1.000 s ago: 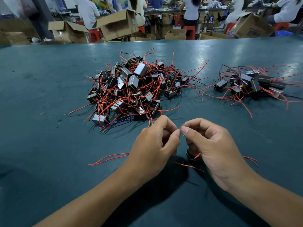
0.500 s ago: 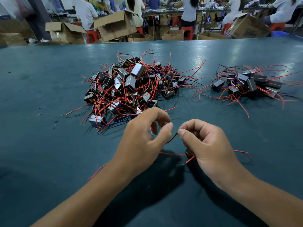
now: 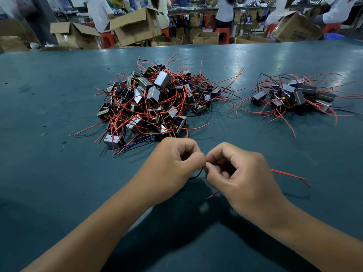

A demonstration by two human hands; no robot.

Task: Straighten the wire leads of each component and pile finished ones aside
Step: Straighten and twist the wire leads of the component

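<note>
The left hand (image 3: 172,165) and right hand (image 3: 237,173) have closed together again, each grip pinching the thin black wire lead (image 3: 197,175) above the near teal worktop (image 3: 49,173). The gap between them half a second ago is gone, indicating another straightening stroke; the component body is hidden.

A thin black lead (image 3: 197,174) ran between the fingers (image 3: 196,160). Beyond them, silver-and-black components (image 3: 146,99) trailed red wires over a dark teal surface (image 3: 49,173); red leads (image 3: 288,174) trailed right.

I see my left hand (image 3: 172,163) and right hand (image 3: 241,173) bare, no gloves, rings or watch; both forearms are uncovered, no sleeves in view.
</note>
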